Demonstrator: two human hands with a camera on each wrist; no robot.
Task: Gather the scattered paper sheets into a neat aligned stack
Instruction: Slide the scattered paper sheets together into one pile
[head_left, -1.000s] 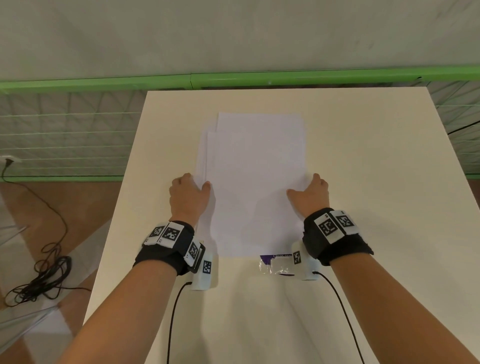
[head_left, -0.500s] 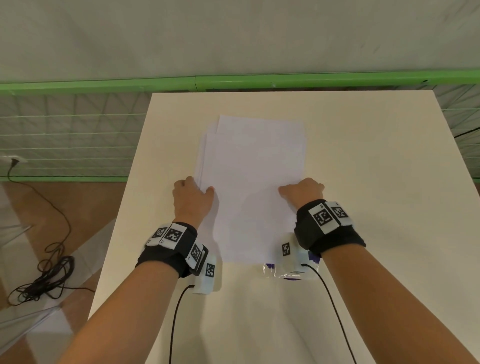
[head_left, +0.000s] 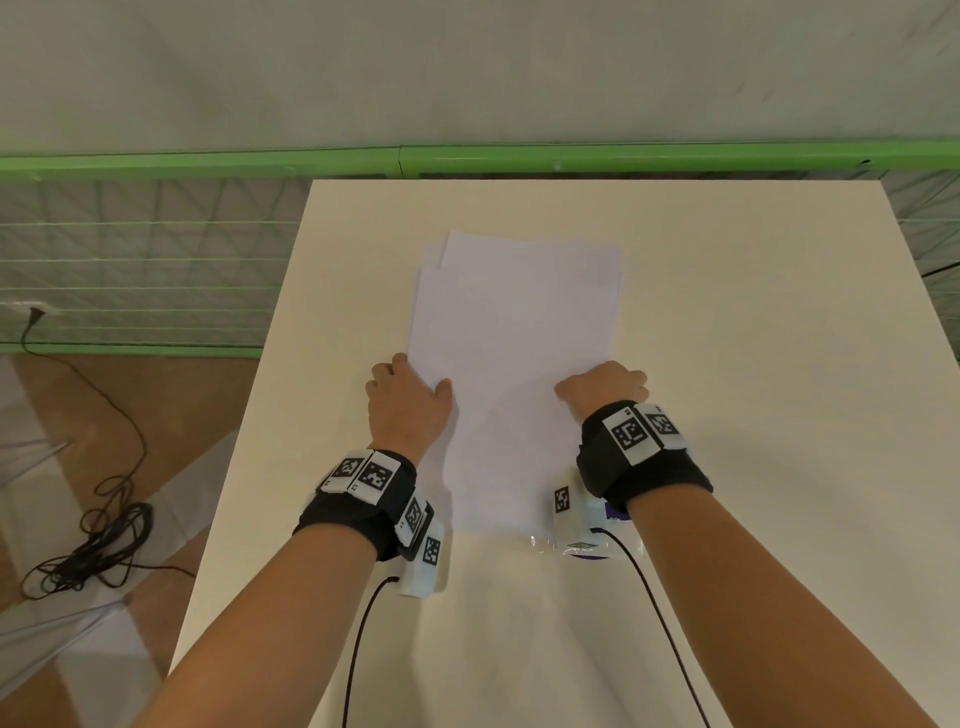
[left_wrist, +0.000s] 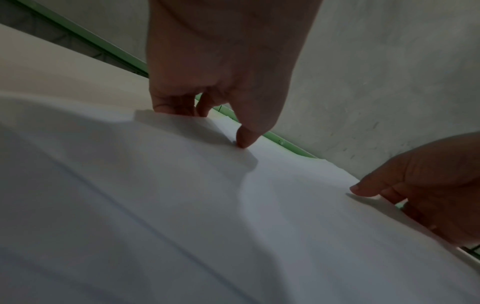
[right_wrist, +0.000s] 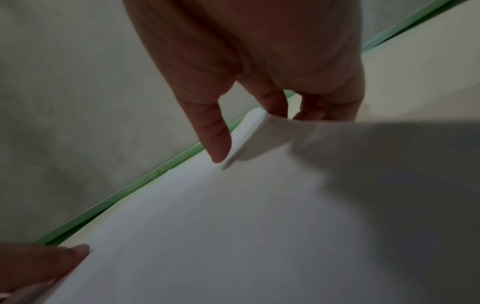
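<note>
Nearly squared: both hands pinch the stack's long edges

Basically the paper sheets (head_left: 511, 374) are already gathered into one pile near the middle of the table (head_left: 727, 364), long axis running away from the person. Far corners fan out a bit, one sheet peeking past the others at top left, so alignment isn't finished.

Left hand (head_left: 408, 408) sits at the left long edge, thumb (left_wrist: 245, 137) pressed on the top sheet and fingers curled down at the edge; probably tucked under the pile, though the wrist view is dim. Right hand (head_left: 605, 387) mirrors it on the right edge: thumb (right_wrist: 217, 142) on top, fingers (right_wrist: 272, 102) hooked beneath, that edge curling upward in the grip. So both hands are closed onto the pile, neither slack.

Why this hold: opposed grips on both sides let the pile be lifted and tapped, or squeezed inward, to true up the edges. Judged next: square the offset far corners.

Floor cable (head_left: 88, 545) lies off to the left, irrelevant.
</note>
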